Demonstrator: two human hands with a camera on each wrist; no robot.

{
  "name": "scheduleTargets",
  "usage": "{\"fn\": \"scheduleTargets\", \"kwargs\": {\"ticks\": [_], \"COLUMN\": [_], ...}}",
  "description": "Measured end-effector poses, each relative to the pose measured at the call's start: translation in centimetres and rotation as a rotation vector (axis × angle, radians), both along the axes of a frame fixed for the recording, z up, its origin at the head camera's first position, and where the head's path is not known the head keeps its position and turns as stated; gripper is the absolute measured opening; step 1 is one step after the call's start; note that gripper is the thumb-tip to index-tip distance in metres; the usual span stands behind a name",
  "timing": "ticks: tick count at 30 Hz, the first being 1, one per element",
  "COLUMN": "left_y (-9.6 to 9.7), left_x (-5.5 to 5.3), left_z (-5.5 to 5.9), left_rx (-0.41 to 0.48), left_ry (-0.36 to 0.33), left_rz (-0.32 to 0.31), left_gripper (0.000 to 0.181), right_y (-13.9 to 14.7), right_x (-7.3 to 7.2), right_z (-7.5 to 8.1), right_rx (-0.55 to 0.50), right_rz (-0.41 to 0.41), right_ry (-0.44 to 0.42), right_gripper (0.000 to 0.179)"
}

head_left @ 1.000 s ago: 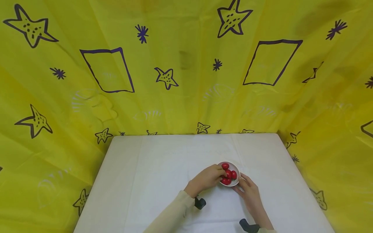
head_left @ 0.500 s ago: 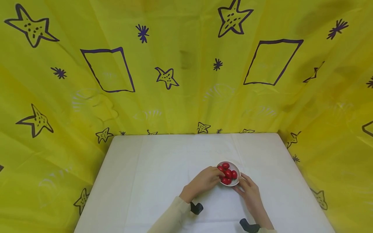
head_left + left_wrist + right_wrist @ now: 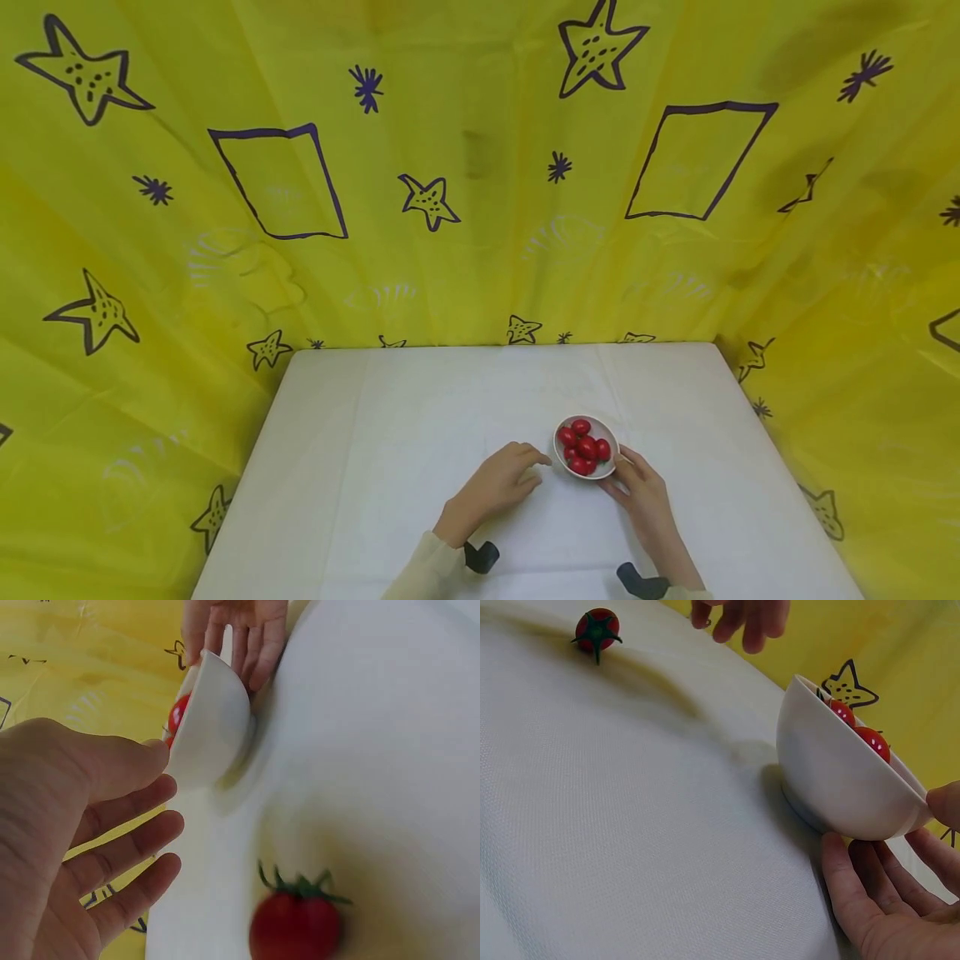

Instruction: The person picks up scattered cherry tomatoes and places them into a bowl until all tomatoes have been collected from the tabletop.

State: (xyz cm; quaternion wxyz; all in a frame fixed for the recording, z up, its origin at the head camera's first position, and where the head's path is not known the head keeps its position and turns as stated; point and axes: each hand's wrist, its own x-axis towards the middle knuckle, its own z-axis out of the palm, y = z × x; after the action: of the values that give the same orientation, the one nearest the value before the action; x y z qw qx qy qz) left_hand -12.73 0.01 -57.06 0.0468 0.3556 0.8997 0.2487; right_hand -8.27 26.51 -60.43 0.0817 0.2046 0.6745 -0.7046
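Observation:
A small white bowl (image 3: 832,776) holds several red cherry tomatoes (image 3: 587,448). My right hand (image 3: 643,493) grips it from the right, thumb over the rim and fingers under its side. Just left of the bowl is my left hand (image 3: 495,482), its fingers loosely spread with nothing between them. In the left wrist view its fingertips (image 3: 166,823) stand close in front of the bowl. One loose tomato (image 3: 296,928) with a green stem lies on the white cloth, also seen in the right wrist view; the left hand and arm hide it from the head view.
A white cloth covers the table (image 3: 405,400). Yellow curtains (image 3: 480,275) printed with stars and frames hang along the back and both sides. Each wrist wears a black camera mount, such as the left mount (image 3: 482,557).
My left hand has drawn out of the bowl toward the lower left, leaving the tomatoes inside in full view. The right hand and the bowl have stayed in place.

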Motion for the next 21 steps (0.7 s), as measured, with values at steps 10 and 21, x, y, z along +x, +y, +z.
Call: {"fn": "scheduleTargets", "kwargs": {"ticks": [10, 21], "left_y": [-3.1, -5.3], "left_x": [1.5, 1.9], "left_z": [-1.8, -1.9], "left_rx": [0.002, -0.052], "left_ry": [0.073, -0.052], "left_rz": [0.027, 0.048], "left_gripper": [0.027, 0.031], "right_y": [0.1, 0.0], "right_x": [-0.1, -0.2], "right_z": [0.0, 0.1], "right_rx": [0.011, 0.007], "right_rz": [0.004, -0.006], "right_ry": [-0.009, -0.023], "right_gripper": [0.058, 0.058]}}
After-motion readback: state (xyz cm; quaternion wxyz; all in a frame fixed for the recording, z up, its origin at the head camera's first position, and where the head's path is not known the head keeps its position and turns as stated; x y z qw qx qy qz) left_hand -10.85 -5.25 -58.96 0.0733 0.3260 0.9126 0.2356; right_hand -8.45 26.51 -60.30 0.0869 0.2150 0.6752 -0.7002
